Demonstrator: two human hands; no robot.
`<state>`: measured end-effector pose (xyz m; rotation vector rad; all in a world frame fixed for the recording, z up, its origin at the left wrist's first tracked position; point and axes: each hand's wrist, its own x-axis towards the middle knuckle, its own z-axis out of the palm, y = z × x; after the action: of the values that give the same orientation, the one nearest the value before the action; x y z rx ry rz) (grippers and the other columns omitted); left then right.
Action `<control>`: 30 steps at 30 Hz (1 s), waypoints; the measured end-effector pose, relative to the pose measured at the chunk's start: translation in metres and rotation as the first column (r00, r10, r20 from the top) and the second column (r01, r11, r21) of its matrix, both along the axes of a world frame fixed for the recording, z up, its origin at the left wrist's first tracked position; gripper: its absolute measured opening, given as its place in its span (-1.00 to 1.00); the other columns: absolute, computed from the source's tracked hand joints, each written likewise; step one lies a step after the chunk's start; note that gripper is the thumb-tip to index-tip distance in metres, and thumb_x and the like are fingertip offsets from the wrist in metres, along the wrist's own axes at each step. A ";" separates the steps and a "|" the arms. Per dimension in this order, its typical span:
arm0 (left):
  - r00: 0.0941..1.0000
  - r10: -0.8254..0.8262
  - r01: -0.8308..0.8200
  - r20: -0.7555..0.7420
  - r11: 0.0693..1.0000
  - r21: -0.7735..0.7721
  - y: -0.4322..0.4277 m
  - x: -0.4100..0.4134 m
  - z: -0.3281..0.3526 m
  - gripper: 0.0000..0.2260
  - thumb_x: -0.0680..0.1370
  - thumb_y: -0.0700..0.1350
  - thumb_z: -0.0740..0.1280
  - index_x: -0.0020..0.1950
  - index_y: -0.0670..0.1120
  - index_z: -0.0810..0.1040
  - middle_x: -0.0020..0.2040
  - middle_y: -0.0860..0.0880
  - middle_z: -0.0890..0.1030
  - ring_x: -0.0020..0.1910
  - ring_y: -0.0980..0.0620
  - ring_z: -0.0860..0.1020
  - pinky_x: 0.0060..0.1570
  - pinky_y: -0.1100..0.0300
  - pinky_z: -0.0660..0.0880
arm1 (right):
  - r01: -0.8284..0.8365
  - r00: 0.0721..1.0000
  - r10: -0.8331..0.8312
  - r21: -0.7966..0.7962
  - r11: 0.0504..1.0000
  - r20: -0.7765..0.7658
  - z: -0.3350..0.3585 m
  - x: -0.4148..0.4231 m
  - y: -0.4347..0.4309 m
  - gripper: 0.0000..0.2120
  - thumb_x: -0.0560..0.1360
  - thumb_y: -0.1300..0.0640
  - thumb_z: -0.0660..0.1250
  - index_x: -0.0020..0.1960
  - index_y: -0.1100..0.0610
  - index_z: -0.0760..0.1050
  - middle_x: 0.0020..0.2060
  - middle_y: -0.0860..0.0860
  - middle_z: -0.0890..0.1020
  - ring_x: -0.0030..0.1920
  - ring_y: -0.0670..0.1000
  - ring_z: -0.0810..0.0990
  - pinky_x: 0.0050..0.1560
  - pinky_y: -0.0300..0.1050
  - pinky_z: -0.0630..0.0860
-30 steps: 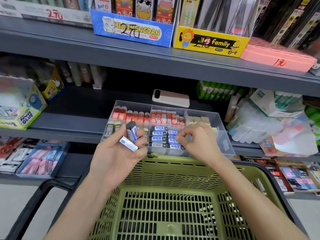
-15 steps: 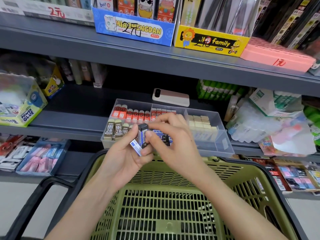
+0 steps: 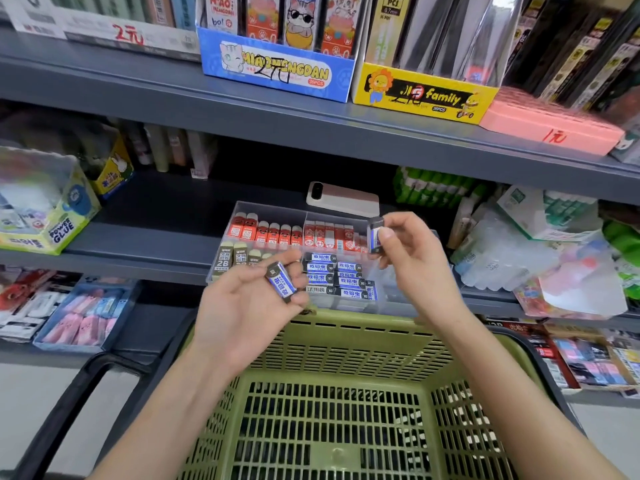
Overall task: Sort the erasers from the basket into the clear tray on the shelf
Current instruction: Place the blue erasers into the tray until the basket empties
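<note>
My left hand holds a blue-and-black eraser between thumb and fingers, just in front of the clear tray. Higher up, my right hand pinches a second blue eraser upright over the tray's right side. The tray sits on the middle shelf and holds rows of red, 2B and blue erasers in compartments. The green basket is below both hands; its slatted floor shows no erasers.
A phone lies on the shelf behind the tray. A glue box stands at left, plastic-wrapped packs at right. Blue and yellow display boxes sit on the upper shelf. The basket's black handle hangs at lower left.
My right hand took one of the two erasers from my left hand and lifted it up and right over the tray. My left hand keeps the other.
</note>
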<state>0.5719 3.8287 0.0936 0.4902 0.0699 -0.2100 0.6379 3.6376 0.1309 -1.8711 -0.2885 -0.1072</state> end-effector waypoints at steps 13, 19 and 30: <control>0.978 0.130 -0.173 0.166 0.945 0.276 0.003 -0.001 -0.004 -0.86 0.52 -0.23 0.20 0.05 -0.17 0.47 0.17 -0.21 0.62 0.12 -0.17 0.61 -0.07 0.08 0.59 | 0.088 0.996 -0.059 -0.702 0.707 0.066 -0.018 0.021 0.002 -0.91 0.46 -0.04 0.38 -0.18 -0.06 0.60 -0.22 -0.15 0.63 -0.13 -0.14 0.38 -0.26 -0.22 0.29; 0.956 0.156 -0.249 0.248 0.877 0.410 0.005 -0.001 -0.006 -0.74 0.43 -0.07 0.44 0.06 -0.10 0.52 0.21 -0.15 0.61 0.26 -0.11 0.53 0.12 0.10 0.53 | 0.097 0.989 0.012 -0.703 0.705 0.149 -0.031 0.025 0.003 -0.85 0.47 -0.03 0.38 -0.14 0.01 0.67 -0.17 -0.12 0.68 -0.12 -0.08 0.38 -0.15 -0.22 0.12; 0.926 0.247 -0.370 0.284 0.735 0.568 -0.001 -0.002 -0.008 -0.60 0.13 0.11 0.62 -0.10 0.07 0.66 -0.11 0.00 0.67 -0.18 0.06 0.61 -0.09 0.26 0.56 | -0.142 0.986 0.160 -0.253 0.957 0.052 -0.018 -0.019 0.015 -0.91 0.49 -0.08 0.29 -0.07 -0.18 0.58 -0.15 -0.31 0.60 -0.06 -0.27 0.46 -0.05 -0.41 0.31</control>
<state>0.5702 3.8277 0.0856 1.1438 0.0300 0.2089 0.6193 3.6526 0.1129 -2.0883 -0.5141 -0.0352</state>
